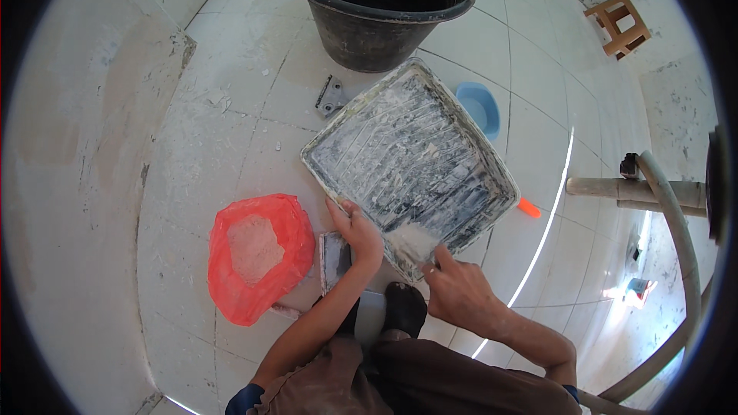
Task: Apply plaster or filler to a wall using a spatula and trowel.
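A shallow rectangular tray (411, 157), its ridged floor smeared with grey and white residue, sits at a slant in front of me. With my left hand (358, 232) I grip its near left rim. My right hand (461, 292) is closed at the tray's near corner, the thumb pointing forward. What it holds is mostly hidden; a pale, blurred patch (413, 241) lies just ahead of the fingers, and I cannot tell whether it is a blade or powder. Left of my left hand stands an open red plastic bag (304, 242) of pale powder (257, 250).
Beyond the tray is a large black bucket (369, 34). A blue basin (478, 109) and an orange handle (529, 208) show along its right side. A dark metal piece (330, 98) lies left of it. A brown stool (619, 27) and poles (638, 190) are at the right.
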{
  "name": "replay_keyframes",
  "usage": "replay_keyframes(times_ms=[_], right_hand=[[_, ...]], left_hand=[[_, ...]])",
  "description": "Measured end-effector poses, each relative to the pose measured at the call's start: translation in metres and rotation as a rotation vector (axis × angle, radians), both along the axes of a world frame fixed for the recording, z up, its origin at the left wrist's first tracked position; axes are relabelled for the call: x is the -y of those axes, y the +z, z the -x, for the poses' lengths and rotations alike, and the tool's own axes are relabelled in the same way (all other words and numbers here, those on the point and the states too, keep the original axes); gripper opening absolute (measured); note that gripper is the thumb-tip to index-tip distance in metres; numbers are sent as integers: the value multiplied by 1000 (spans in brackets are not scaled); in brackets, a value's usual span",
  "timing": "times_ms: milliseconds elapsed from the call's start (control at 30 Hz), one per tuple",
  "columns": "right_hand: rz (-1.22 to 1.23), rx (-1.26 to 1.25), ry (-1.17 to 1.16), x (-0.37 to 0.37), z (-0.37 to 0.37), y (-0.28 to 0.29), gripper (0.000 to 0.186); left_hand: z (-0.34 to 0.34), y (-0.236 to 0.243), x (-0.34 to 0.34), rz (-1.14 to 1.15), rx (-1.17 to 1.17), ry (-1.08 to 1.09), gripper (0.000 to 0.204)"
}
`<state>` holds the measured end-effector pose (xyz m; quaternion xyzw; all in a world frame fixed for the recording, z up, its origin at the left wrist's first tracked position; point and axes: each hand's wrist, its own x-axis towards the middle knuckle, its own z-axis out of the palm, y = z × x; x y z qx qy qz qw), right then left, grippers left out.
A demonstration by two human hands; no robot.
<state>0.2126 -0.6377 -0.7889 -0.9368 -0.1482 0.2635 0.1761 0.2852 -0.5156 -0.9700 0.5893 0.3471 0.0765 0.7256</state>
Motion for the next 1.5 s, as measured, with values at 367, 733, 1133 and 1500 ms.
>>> replay_keyframes(times_ms=[367,733,1133,1500], right_hand=[[-80,58,-24,-9,-6,-7,21],[-55,66,-88,5,-35,-35,24],[-31,134,12,33,-87,6,22],[-115,47,233,24,-132,-46,17]], left_hand=[[1,-2,-1,-5,10,2,56],[0,0,0,18,24,-1,57],[0,-1,-1,61,32,32,55],[-2,8,-4,132,47,14,61]])
